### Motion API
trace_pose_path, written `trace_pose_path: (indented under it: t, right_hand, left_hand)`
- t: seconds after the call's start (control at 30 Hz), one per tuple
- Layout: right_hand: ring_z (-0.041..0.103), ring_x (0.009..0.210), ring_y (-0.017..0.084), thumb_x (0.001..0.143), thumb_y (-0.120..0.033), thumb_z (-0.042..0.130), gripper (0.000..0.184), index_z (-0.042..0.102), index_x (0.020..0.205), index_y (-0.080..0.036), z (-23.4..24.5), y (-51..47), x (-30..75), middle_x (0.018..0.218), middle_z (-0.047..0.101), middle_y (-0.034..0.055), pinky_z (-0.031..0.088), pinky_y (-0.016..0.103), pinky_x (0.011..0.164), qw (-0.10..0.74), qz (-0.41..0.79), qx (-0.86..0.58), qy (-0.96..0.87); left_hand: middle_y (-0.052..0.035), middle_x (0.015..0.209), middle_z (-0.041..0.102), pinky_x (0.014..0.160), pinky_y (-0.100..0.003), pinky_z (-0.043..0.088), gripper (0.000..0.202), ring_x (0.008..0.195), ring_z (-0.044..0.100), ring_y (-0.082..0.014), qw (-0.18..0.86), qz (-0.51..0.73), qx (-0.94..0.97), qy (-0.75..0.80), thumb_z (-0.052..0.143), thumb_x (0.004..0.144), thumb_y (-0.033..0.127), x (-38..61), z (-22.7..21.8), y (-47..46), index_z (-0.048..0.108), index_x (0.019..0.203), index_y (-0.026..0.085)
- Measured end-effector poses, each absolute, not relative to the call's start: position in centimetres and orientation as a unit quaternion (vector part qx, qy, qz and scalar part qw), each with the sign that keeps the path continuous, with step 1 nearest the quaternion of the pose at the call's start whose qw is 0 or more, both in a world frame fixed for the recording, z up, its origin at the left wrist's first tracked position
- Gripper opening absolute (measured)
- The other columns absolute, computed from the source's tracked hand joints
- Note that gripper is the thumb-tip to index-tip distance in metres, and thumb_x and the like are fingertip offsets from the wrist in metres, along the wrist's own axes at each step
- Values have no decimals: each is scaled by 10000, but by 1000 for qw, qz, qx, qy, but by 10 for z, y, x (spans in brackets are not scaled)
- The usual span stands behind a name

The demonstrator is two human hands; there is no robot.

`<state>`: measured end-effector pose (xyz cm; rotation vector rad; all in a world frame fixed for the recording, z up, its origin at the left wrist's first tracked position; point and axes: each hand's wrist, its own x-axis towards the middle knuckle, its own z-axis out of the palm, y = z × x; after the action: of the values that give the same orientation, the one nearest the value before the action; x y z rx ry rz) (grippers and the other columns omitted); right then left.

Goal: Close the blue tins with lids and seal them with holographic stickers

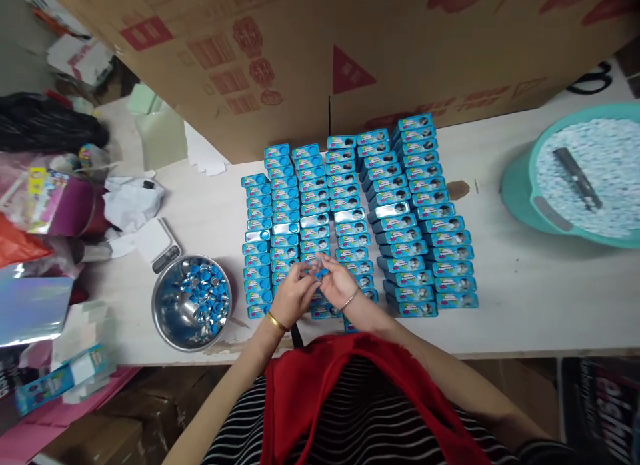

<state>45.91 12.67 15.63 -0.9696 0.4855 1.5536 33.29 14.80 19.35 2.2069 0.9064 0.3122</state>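
Note:
My left hand point(294, 293) and my right hand point(339, 283) meet over the front of several rows of small blue tins point(350, 254). Blue caps point(323, 273), small and round, show in the curled fingers of my right hand. The left fingertips are pinched together right beside them; what they hold is too small to make out. Tins in the left columns have blue round tops, while many farther right show dark or whitish round openings. A metal bowl point(167, 318) to the left of my hands holds many similar blue caps point(207, 295).
A large cardboard box point(290, 65) stands behind the tins. On the right is a turquoise tub point(517, 185) of small pale pieces with a dark tool point(577, 175) on top. A white scale point(157, 245) sits behind the bowl. Bags and packaging crowd the far left.

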Motion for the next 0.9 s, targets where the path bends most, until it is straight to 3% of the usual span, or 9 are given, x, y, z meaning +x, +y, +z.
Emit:
trace_pose_path:
  t: [0.1,0.23,0.33,0.43,0.53,0.63,0.73,0.9]
  right_hand:
    - [602,697,129,769,-187,627,63,600,823,-207,155,125,455,753,611,2,513,246,634,600,657,-429,157]
    - [566,691,153,839,-390,613,157,646,908,-254,148,121,461,743,589,2,501,284,670,584,583,-555,-99]
    - [586,807,207,864,-360,594,210,676,1050,-308,143,121,465,836,638,33,481,326,744,477,529,-626,-318]
    - [617,872,248,860,-203,579,390,620,1224,-337,140,128,462,904,679,67,459,356,785,307,494,-661,-474]
    - [647,878,264,846,-80,529,598,469,1391,-320,140,142,453,933,695,108,463,387,792,117,437,-671,-587]
    - [669,893,276,876,-63,451,673,273,1498,-252,144,154,446,973,692,154,482,414,781,-15,393,-646,-654]
    - [676,912,274,907,-72,379,653,186,1521,-179,151,161,444,992,684,182,502,404,751,-92,373,-620,-685]
    - [682,897,265,906,-52,348,615,227,1507,-102,161,164,441,972,681,209,515,385,723,-123,357,-608,-698]
  left_hand:
    - [-86,1040,549,805,-315,495,198,874,574,-152,323,153,839,411,471,934,312,326,183,152,628,929,191]
    - [-82,925,559,768,-326,451,236,870,554,-187,208,98,840,491,458,934,317,313,167,181,656,906,190]
    - [-108,922,583,739,-364,402,269,866,539,-229,139,-33,871,471,424,933,260,308,157,197,687,943,204]
    - [-135,990,592,765,-406,379,311,936,520,-276,108,-101,885,442,413,920,215,310,153,200,665,1102,229]
    - [-147,1033,588,791,-432,372,364,985,503,-298,86,-131,886,436,390,921,204,313,152,197,621,1202,230]
    - [-147,1074,589,806,-431,371,396,1020,499,-297,72,-156,882,439,358,924,174,313,149,193,601,1233,224]
    - [-148,1157,583,817,-415,380,440,1053,502,-290,81,-145,881,444,355,924,172,305,145,188,531,1324,223]
    - [-151,1352,523,947,-421,363,454,1216,461,-286,105,-72,879,460,341,931,191,290,140,180,514,1350,181]
